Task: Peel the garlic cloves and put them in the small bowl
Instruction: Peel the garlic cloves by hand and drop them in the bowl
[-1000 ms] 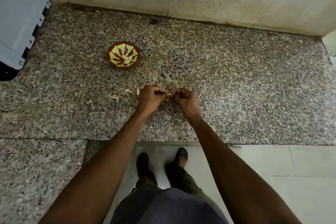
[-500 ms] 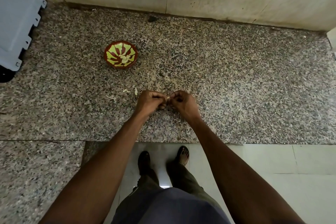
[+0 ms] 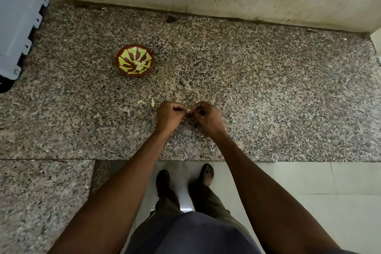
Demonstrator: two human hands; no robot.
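Hands, both, held together over the speckled grey-pink granite bench point(image 3: 268, 88). Left hand point(image 3: 168, 116): fingers curled, pinching one end of a small pale garlic clove point(image 3: 188, 111). Right hand point(image 3: 207, 116): fingers curled, pinching the other end of it; the clove bridges the fingertips, too small to read its axis.

Small round red bowl with yellow-green leaf pattern point(image 3: 135, 60): on the bench, up and left of the hands, well apart; pale peeled pieces lie at its centre. Left hand is the nearer, so the drop-off likely falls to it.

Pale garlic skin scraps point(image 3: 146, 102): on the bench between bowl and left hand.
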